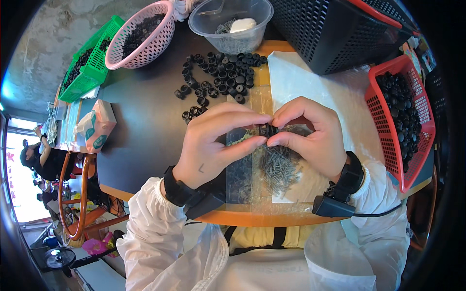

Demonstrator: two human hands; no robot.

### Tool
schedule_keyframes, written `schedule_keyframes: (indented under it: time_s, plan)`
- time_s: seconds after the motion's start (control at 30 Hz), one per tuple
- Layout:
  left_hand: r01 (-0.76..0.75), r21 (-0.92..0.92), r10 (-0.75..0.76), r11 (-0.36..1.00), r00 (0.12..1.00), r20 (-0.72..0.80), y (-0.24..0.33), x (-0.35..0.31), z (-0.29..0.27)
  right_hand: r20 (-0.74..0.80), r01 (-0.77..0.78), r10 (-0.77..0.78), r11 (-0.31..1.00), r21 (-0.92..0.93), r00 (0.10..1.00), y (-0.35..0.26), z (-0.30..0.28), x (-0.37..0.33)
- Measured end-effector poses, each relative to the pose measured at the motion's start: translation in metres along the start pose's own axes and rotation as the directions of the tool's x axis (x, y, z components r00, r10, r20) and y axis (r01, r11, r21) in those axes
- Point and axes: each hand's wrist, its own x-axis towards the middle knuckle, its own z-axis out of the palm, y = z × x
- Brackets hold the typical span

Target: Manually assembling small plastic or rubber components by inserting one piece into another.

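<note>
Over the middle of the table, both hands meet at a small black round plastic part [265, 130]. My left hand [213, 140] pinches it between thumb and fingertips from the left. From the right, my right hand [310, 133] is closed in a pinch at the same part; whether it also holds a separate tiny piece cannot be made out. Just below the hands lies a pile of thin silvery metal pins [280, 169] on clear plastic sheeting. Beyond my left hand, many loose black ring-shaped parts [225, 75] are spread on the dark tabletop.
At the back stand a pink basket [162, 36], a green basket [99, 68] and a clear tub [201, 24] with metal pins. A large black crate [310, 39] and a red basket [378, 116] of black caps take the right. A tissue pack [99, 128] lies left. Another person [36, 155] sits far left.
</note>
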Motion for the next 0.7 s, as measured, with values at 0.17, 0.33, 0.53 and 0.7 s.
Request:
schedule_keyframes:
  time_s: [0.17,0.33,0.53,0.7]
  plan:
    - [0.001,0.015,-0.001,1.0,1.0,-0.009,0.0008,0.0009,0.0,-0.014,0.018,-0.018,1.0,-0.004,1.0,0.0023,-0.0012,0.0013]
    - [0.008,0.016,-0.008,1.0,1.0,0.006,0.0015,-0.0007,0.0007,0.003,0.009,-0.009,1.0,-0.006,1.0,0.0003,-0.0007,-0.0002]
    - [0.012,0.041,-0.012,0.999,1.0,-0.014,0.0055,-0.0029,0.0023,-0.003,0.027,-0.027,0.998,-0.054,1.0,-0.0037,-0.0007,-0.0021]
    - [0.039,0.026,-0.039,0.999,0.999,-0.003,0.005,-0.0022,0.0013,-0.012,0.021,-0.022,0.999,-0.048,1.0,-0.0019,-0.0007,-0.0015]
